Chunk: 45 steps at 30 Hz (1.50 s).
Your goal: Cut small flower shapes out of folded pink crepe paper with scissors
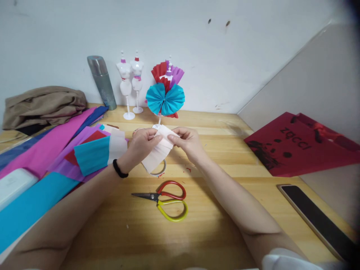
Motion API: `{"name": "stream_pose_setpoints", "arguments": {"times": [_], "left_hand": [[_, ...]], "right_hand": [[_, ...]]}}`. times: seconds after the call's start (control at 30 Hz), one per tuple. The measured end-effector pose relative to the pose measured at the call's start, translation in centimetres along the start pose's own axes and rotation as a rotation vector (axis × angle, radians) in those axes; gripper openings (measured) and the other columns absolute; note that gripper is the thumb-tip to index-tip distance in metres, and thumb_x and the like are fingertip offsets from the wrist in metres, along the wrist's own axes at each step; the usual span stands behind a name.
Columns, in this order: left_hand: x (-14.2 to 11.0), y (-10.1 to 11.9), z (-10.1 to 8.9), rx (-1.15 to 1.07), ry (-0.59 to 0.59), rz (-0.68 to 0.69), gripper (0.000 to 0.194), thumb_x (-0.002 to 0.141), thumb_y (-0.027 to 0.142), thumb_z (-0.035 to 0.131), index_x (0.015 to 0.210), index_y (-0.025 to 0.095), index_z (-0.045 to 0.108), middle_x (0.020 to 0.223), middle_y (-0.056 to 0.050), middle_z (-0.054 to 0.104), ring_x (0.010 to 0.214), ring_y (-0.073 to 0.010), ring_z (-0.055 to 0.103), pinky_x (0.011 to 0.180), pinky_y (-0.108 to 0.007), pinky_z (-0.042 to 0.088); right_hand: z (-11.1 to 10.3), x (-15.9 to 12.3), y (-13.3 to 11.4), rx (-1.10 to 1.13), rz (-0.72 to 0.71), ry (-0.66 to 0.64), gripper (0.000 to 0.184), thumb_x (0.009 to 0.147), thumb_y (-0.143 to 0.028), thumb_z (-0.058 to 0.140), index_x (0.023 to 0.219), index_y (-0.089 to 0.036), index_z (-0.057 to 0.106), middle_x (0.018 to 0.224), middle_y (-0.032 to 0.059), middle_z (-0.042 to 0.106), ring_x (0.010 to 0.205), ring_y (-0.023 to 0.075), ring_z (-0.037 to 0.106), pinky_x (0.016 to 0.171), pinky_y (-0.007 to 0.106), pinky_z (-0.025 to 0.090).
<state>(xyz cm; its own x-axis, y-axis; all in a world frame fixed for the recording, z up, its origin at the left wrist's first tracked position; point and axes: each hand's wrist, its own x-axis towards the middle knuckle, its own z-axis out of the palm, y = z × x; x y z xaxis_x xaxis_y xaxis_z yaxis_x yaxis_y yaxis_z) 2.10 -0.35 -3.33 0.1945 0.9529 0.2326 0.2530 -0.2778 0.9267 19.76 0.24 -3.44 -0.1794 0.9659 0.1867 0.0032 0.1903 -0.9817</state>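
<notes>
Between my two hands is a strip of pale pink crepe paper (154,156), partly folded at its upper end. My left hand (144,145) pinches its left edge, thumb on top. At the right edge, my right hand (188,141) grips the folded part between thumb and fingers. Behind the paper's lower end, a roll of tape (164,168) lies on the table, partly hidden. Nearer to me are scissors (153,197) with one red and one yellow handle. Beyond my hands stands a mini mannequin dressed in pleated red, purple and blue paper (165,98).
Two bare white mannequins (125,84) and a leaning grey flask (102,82) stand by the wall. Coloured crepe paper (92,155), a white box (17,185) and brown cloth (45,107) lie left. A red paper bag (295,150) and a phone (315,217) are right.
</notes>
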Motion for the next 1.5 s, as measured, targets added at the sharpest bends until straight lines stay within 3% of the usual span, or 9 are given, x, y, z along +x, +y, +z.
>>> {"name": "stream_pose_setpoints", "arguments": {"times": [0.13, 0.27, 0.4, 0.57, 0.77, 0.93, 1.07, 1.3, 1.5], "left_hand": [[0.2, -0.2, 0.2, 0.131, 0.004, 0.106, 0.020, 0.081, 0.030, 0.059, 0.066, 0.018, 0.065, 0.063, 0.000, 0.061, 0.064, -0.0157, 0.053, 0.056, -0.026, 0.037], [0.1, 0.0, 0.4, 0.199, -0.022, 0.136, 0.026, 0.086, 0.037, 0.055, 0.074, 0.017, 0.067, 0.073, -0.004, 0.066, 0.072, -0.0179, 0.056, 0.060, -0.027, 0.040], [0.0, 0.1, 0.5, 0.156, -0.057, 0.082, 0.022, 0.078, 0.035, 0.064, 0.084, 0.015, 0.068, 0.080, -0.005, 0.069, 0.076, -0.0194, 0.060, 0.062, -0.028, 0.044], [0.2, 0.2, 0.2, 0.017, -0.120, 0.003, 0.019, 0.071, 0.027, 0.064, 0.084, 0.015, 0.068, 0.077, -0.002, 0.068, 0.069, -0.0168, 0.060, 0.057, -0.025, 0.043], [0.4, 1.0, -0.8, -0.093, -0.170, -0.088, 0.032, 0.065, 0.028, 0.070, 0.094, 0.014, 0.068, 0.074, -0.001, 0.069, 0.065, -0.0155, 0.062, 0.055, -0.024, 0.046], [0.7, 1.0, -0.9, -0.268, -0.147, -0.177, 0.027, 0.061, 0.028, 0.074, 0.083, 0.015, 0.065, 0.069, 0.000, 0.069, 0.060, -0.0146, 0.062, 0.053, -0.024, 0.046], [0.6, 0.5, -0.7, -0.152, -0.132, -0.118, 0.023, 0.064, 0.027, 0.071, 0.084, 0.015, 0.066, 0.069, 0.000, 0.070, 0.060, -0.0146, 0.062, 0.054, -0.024, 0.047], [0.4, 0.1, -0.5, 0.284, -0.083, 0.082, 0.022, 0.074, 0.024, 0.063, 0.091, 0.016, 0.074, 0.089, -0.007, 0.077, 0.079, -0.0217, 0.068, 0.067, -0.030, 0.051], [0.4, 0.1, -0.6, 0.425, -0.103, 0.160, 0.029, 0.077, 0.020, 0.062, 0.103, 0.014, 0.074, 0.104, -0.011, 0.077, 0.094, -0.0254, 0.070, 0.082, -0.036, 0.052]], "right_hand": [[0.0, 0.0, 0.2, -0.022, -0.008, 0.015, 0.027, 0.067, -0.042, 0.075, 0.066, -0.017, 0.065, 0.056, -0.0021, 0.056, 0.052, 0.0102, 0.045, 0.053, 0.025, 0.037], [0.0, 0.0, 0.2, -0.026, -0.018, 0.059, 0.024, 0.067, -0.039, 0.074, 0.064, -0.017, 0.065, 0.054, -0.0028, 0.056, 0.051, 0.0092, 0.042, 0.052, 0.024, 0.036], [0.2, -0.1, 0.0, -0.002, -0.001, 0.024, 0.023, 0.066, -0.038, 0.075, 0.063, -0.017, 0.066, 0.054, -0.0034, 0.056, 0.051, 0.0094, 0.044, 0.053, 0.025, 0.036], [0.2, -0.1, 0.1, 0.092, 0.034, 0.005, 0.022, 0.062, -0.036, 0.079, 0.062, -0.017, 0.068, 0.056, -0.0020, 0.060, 0.052, 0.0094, 0.048, 0.053, 0.024, 0.037], [-0.1, 0.2, 0.6, 0.155, 0.121, 0.054, 0.024, 0.058, -0.038, 0.082, 0.059, -0.017, 0.069, 0.055, -0.0006, 0.062, 0.051, 0.0089, 0.048, 0.050, 0.023, 0.034], [-0.2, 0.2, 0.4, 0.169, 0.123, 0.063, 0.025, 0.058, -0.039, 0.083, 0.060, -0.017, 0.070, 0.054, -0.0011, 0.062, 0.049, 0.0085, 0.047, 0.049, 0.023, 0.034], [0.0, 0.0, 0.1, 0.133, 0.079, 0.031, 0.027, 0.061, -0.040, 0.082, 0.070, -0.017, 0.072, 0.059, -0.0010, 0.064, 0.053, 0.0098, 0.051, 0.050, 0.023, 0.037], [0.1, -0.1, 0.2, 0.070, 0.069, 0.000, 0.031, 0.062, -0.043, 0.081, 0.064, -0.017, 0.065, 0.060, -0.0003, 0.064, 0.055, 0.0111, 0.053, 0.054, 0.024, 0.040], [0.0, -0.1, 0.4, -0.005, 0.048, -0.058, 0.035, 0.065, -0.046, 0.078, 0.060, -0.017, 0.059, 0.058, -0.0012, 0.059, 0.054, 0.0106, 0.049, 0.052, 0.024, 0.036]]}}
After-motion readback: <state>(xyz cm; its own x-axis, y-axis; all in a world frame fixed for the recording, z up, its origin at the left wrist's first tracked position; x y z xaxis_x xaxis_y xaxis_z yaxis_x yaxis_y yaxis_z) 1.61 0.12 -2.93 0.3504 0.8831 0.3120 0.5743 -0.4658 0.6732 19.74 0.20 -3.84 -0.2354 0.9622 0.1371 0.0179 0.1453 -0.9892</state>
